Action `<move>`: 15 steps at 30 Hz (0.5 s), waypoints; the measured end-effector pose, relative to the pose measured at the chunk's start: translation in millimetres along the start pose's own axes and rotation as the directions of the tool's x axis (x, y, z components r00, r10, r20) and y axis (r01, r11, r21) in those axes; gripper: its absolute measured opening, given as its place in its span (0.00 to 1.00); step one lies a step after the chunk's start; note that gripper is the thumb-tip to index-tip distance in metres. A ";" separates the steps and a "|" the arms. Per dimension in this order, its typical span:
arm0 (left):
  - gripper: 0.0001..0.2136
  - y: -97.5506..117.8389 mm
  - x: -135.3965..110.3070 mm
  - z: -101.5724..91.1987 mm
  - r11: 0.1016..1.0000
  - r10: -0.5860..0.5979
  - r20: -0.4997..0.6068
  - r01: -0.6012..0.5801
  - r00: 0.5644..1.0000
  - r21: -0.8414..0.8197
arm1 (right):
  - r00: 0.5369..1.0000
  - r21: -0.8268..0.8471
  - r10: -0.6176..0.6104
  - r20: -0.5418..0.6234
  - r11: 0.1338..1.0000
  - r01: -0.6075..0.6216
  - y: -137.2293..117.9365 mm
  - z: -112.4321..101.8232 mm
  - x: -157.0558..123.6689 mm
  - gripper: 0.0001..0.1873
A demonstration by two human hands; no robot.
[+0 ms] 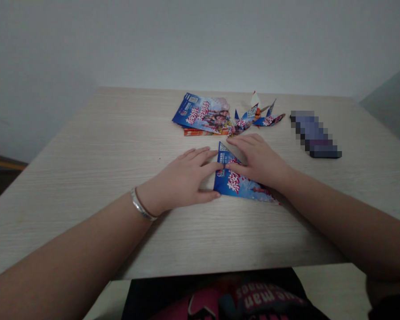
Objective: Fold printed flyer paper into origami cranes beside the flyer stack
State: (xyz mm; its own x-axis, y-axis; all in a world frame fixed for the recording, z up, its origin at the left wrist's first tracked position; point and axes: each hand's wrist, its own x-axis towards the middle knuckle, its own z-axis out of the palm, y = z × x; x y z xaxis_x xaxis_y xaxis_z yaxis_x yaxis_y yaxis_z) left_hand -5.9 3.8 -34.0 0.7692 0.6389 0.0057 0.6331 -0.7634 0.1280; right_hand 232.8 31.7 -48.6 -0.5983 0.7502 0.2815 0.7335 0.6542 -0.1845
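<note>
A blue printed paper leaflet [240, 184] lies folded on the table in front of me, its outline roughly a triangle. My left hand [190, 178], with a silver bangle at the wrist, rests at the leaflet's left edge, fingers stretched out and touching it. Across the sloping upper edge lies my right hand [258, 160], its fingers extended over the paper and covering part of it. Neither hand is closed around the sheet. The leaflet's far right part is partly hidden below my right hand.
Beyond my hands sits a stack of similar leaflets [202, 113]. Beside it stand several folded paper cranes [253, 116]. A dark phone-like object [315, 135], blurred out, lies to the right. The pale wooden table [103, 146] meets a wall [186, 44] at the back.
</note>
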 end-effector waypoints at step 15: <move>0.21 -3.5 1.6 1.5 0.989 -0.145 -0.104 0.140 0.984 -0.054 | 0.998 0.176 0.054 -0.036 0.983 -0.047 11.7 7.4 -1.4 0.31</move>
State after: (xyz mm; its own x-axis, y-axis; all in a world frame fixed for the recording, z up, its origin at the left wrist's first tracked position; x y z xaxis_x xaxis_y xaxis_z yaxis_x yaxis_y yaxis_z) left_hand -6.8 7.3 -35.9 0.6559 0.7494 0.0903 0.7292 -0.6600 0.1809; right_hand 239.9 39.1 -58.2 -0.5459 0.7804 0.3049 0.6925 0.6251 -0.3601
